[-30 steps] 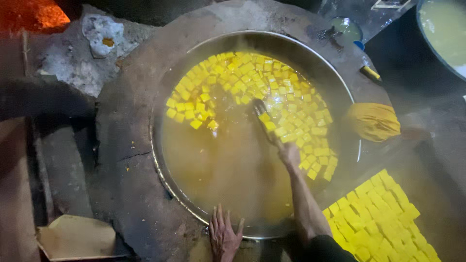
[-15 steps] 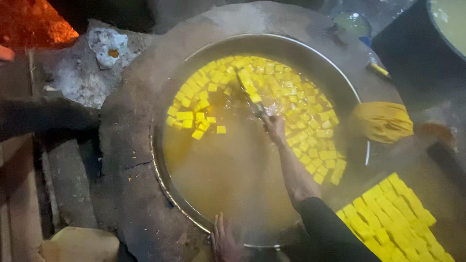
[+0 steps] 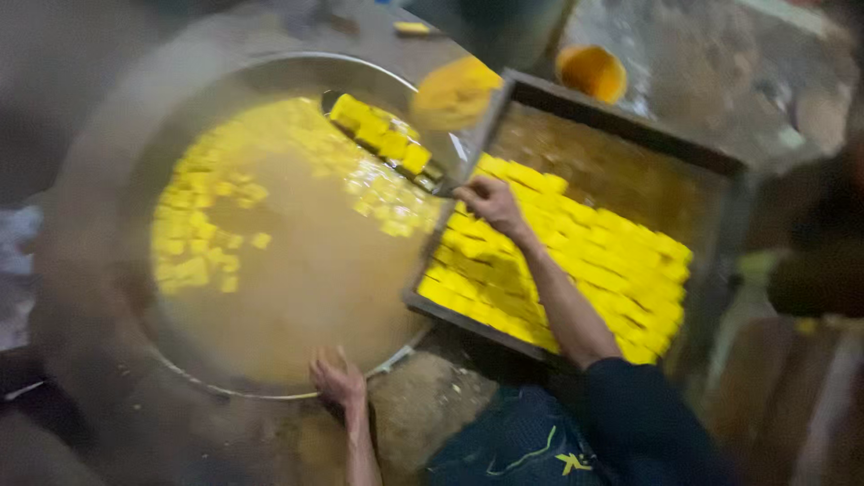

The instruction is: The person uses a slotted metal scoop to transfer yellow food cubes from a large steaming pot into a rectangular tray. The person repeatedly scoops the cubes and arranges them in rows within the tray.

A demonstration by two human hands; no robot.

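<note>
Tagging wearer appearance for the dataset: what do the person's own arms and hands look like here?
Both hands are bare: no gloves, rings or watch visible, though the frame is blurred. The left hand and its forearm are uncovered as far as the frame shows. The right hand leads to a bare forearm; a dark navy sleeve starts around the elbow. Fingers are too blurred for detail.

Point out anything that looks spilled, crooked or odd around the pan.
Nothing looks spilled or damaged. The tray of yellow cubes overlaps the rim of the big pan. The right hand holds a skimmer loaded with cubes above the liquid; the left hand rests on the near rim. The picture is blurred.
</note>
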